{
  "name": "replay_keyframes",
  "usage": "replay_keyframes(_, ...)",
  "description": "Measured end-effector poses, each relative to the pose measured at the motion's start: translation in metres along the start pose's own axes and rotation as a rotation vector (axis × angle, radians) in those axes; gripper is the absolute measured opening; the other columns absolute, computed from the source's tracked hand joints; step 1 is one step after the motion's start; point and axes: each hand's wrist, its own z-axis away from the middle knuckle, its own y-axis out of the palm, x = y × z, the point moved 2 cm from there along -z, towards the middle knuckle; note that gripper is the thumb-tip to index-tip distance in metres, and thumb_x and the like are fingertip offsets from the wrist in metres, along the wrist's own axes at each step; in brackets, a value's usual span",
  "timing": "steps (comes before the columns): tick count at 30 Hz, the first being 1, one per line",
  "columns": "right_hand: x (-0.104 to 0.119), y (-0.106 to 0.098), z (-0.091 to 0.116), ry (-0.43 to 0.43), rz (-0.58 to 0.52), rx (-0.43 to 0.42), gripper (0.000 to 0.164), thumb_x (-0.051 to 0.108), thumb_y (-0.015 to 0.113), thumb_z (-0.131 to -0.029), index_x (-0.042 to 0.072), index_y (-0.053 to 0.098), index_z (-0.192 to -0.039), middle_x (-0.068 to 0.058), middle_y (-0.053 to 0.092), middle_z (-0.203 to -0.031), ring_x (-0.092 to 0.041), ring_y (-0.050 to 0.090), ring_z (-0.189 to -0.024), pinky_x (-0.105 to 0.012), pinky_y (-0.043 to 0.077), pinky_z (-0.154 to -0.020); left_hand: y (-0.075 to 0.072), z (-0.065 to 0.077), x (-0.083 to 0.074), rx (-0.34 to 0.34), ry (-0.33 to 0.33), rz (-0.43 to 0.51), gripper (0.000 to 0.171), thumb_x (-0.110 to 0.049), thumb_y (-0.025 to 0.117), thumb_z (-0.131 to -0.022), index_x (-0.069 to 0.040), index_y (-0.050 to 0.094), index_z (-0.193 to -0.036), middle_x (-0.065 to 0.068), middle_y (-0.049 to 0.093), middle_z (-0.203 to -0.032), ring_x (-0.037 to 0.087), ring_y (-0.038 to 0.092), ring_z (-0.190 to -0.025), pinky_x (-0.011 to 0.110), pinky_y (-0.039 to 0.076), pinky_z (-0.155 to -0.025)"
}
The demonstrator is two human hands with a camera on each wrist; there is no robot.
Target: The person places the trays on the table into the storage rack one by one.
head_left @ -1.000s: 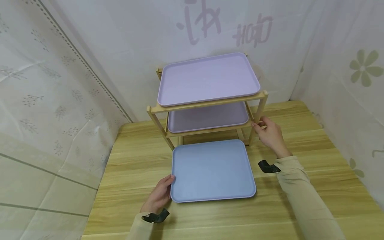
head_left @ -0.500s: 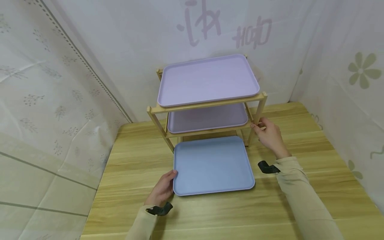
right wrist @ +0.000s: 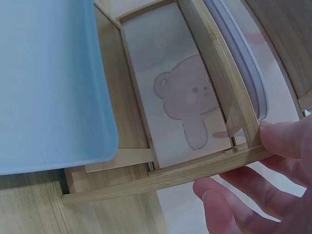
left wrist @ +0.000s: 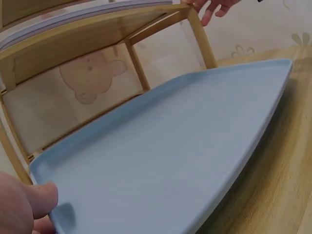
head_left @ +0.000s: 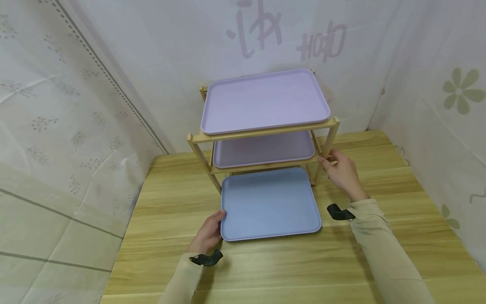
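In the head view my left hand (head_left: 209, 233) grips the left edge of a light blue rectangular tray (head_left: 270, 204). The left wrist view has the thumb on top of its rim; the other fingers are mostly hidden beneath. The tray's far edge reaches under the lowest shelf of a wooden rack (head_left: 330, 137), and its near side is raised off the tabletop. At the rack's right front post, my right hand (head_left: 343, 175) pinches the wood at middle-shelf height. A lilac tray (head_left: 265, 101) lies on the top level, and a second purple tray (head_left: 262, 150) lies on the level below.
Wooden tabletop (head_left: 159, 228) extends on both sides of the rack and in front of it. A pale printed cloth (head_left: 174, 59) hangs behind the rack, and similar cloth stands along the left and right sides.
The left hand has pushed the blue tray forward, so its far edge is now further beneath the middle shelf. The right hand keeps its grip on the rack post.
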Motion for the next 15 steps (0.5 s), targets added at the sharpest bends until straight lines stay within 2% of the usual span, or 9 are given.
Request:
replay_keyframes(4, 0.0, 0.0, 0.0, 0.001, -0.004, -0.001, 0.032, 0.03, 0.052, -0.099, -0.001, 0.057, -0.109, -0.026, 0.064, -0.107, -0.025, 0.068, -0.071, -0.028, 0.052, -0.052, 0.004, -0.004, -0.001, -0.02, -0.002, 0.033, 0.053, -0.029, 0.032, -0.107, 0.007, 0.024, -0.145, 0.007, 0.051, -0.119, 0.015, 0.053, -0.104, 0.032, 0.045, -0.09)
replay_keyframes(9, 0.001, 0.0, 0.001, 0.004, -0.008, -0.003, 0.031, 0.029, 0.052, -0.099, 0.0, 0.057, -0.107, -0.026, 0.064, -0.107, -0.028, 0.069, -0.073, -0.027, 0.052, -0.053, 0.011, -0.007, -0.008, -0.029, 0.003, 0.116, 0.05, -0.024, 0.027, -0.107, 0.006, 0.019, -0.146, 0.011, 0.042, -0.129, 0.019, 0.046, -0.113, 0.036, 0.039, -0.099)
replay_keyframes(12, 0.001, 0.0, 0.001, 0.004, -0.01, -0.004, 0.03, 0.029, 0.053, -0.099, -0.001, 0.056, -0.104, -0.026, 0.064, -0.107, -0.026, 0.069, -0.072, -0.027, 0.052, -0.053, 0.014, -0.008, -0.012, -0.047, 0.031, 0.133, 0.049, -0.021, 0.026, -0.107, 0.008, 0.02, -0.146, 0.011, 0.043, -0.128, 0.017, 0.048, -0.111, 0.032, 0.041, -0.097)
replay_keyframes(15, 0.0, 0.0, 0.001, 0.004, -0.006, -0.007, 0.03, 0.029, 0.053, -0.099, 0.0, 0.056, -0.104, -0.026, 0.064, -0.107, -0.023, 0.068, -0.07, -0.028, 0.052, -0.052, 0.016, -0.01, -0.013, -0.098, 0.075, 0.094, 0.048, -0.018, 0.028, -0.106, 0.013, 0.024, -0.143, 0.011, 0.047, -0.123, 0.013, 0.052, -0.105, 0.028, 0.046, -0.09)
